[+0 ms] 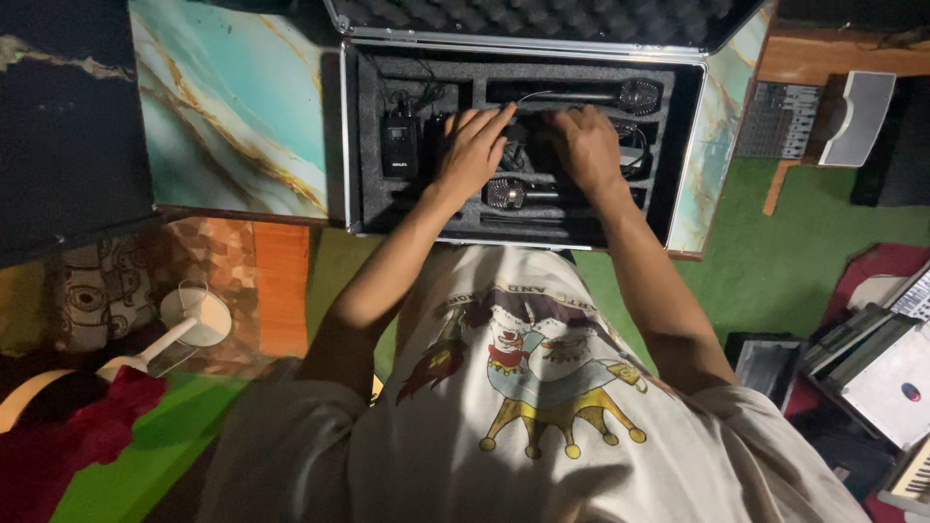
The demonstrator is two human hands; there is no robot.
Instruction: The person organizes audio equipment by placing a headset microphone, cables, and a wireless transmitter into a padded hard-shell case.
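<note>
Here, the left hand (472, 147) and right hand (584, 145) rest fingers-spread, clamping nothing, on the foam-lined equipment case (683, 184) on the marbled counter (228, 107), pressing between its far microphone (591, 95) and near microphone (518, 193).

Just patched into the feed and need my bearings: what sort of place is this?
Probably a home music or audio room. An open foam-lined case holds handheld microphones, an audio mixer sits on a wooden desk at right, and part of a keyboard shows at the lower right corner.
</note>
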